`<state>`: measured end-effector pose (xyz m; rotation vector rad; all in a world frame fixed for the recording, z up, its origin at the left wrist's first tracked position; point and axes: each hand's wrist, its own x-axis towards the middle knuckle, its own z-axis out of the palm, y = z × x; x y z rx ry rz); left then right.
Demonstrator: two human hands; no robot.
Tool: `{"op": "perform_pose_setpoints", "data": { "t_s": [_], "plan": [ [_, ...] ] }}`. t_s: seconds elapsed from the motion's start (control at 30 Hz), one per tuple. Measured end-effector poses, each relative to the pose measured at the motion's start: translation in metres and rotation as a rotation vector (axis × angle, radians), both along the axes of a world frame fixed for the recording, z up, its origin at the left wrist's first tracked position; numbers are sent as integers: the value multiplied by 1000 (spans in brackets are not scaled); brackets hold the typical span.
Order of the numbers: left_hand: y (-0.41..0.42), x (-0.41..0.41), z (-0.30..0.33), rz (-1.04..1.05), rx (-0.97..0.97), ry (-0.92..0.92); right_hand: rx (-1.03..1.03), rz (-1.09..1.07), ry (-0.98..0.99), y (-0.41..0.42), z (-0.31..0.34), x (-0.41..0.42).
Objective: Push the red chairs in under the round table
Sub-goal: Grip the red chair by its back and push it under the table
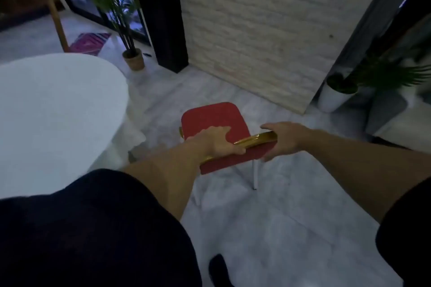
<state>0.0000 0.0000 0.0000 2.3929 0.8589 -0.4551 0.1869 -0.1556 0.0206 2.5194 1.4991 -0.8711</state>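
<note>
A red chair [211, 115] with a gold-trimmed backrest and thin white legs stands on the pale floor, right of the white round table [53, 109] and apart from it. Its seat points away from me, towards the brick wall. My left hand [220, 140] grips the top of the backrest near its left end, fingers over the front. My right hand [283, 138] is wrapped around the right end of the backrest, thumb behind. Only one red chair is in view.
A potted plant in a woven pot [133, 59] stands past the table by a black pillar. The white brick wall [263, 30] is ahead. A white planter [335, 95] sits at the right. A wooden leg [58, 23] and pink rug [91, 42] lie far left.
</note>
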Motion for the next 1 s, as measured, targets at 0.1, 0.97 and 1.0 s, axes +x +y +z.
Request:
{"op": "perform_pose_setpoints", "data": {
  "t_s": [0.1,0.97,1.0],
  "plan": [
    [-1,16,-20,-40,-26,23,24,94,-62,6,-21,15],
    [-64,80,-32,517,-264,85,44,878,-48,108,-64,146],
    [-65,81,-32,553,-268,83,51,914,-59,117,-64,146]
  ]
}}
